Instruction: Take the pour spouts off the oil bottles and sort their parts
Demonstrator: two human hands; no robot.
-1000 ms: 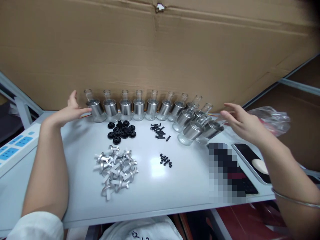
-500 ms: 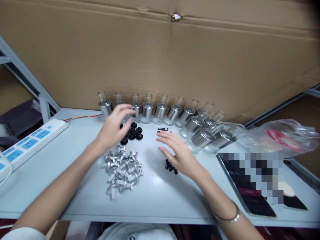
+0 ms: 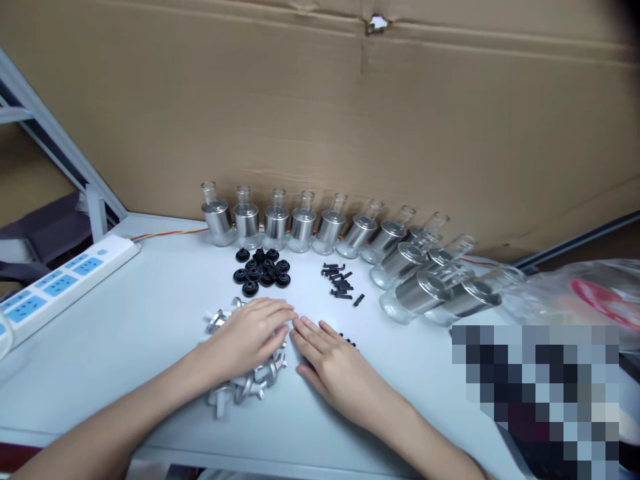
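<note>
My left hand (image 3: 255, 337) hovers over the pile of silver metal parts (image 3: 273, 370), hiding much of it. Its fingers are stretched out and hold nothing. With fingers extended and palm down, my right hand (image 3: 333, 367) is just to the right, its fingertips close to the left ones. Whether it touches the table I cannot tell. Behind it, small black pieces (image 3: 349, 340) are partly covered. Beyond the hands lie a cluster of round black ridged plugs (image 3: 265, 272) and a scatter of short black strips (image 3: 341, 283).
Several glass bottles with metal sleeves (image 3: 303, 223) line the back, curving forward on the right. A white power strip (image 3: 70, 283) lies at left. A clear plastic bag (image 3: 550, 293) and a blurred-out device are at right. Cardboard (image 3: 320, 107) rises behind.
My left hand has come down and right from near the black plugs to the silver parts. My right hand has moved down and left. The black strips now show fully.
</note>
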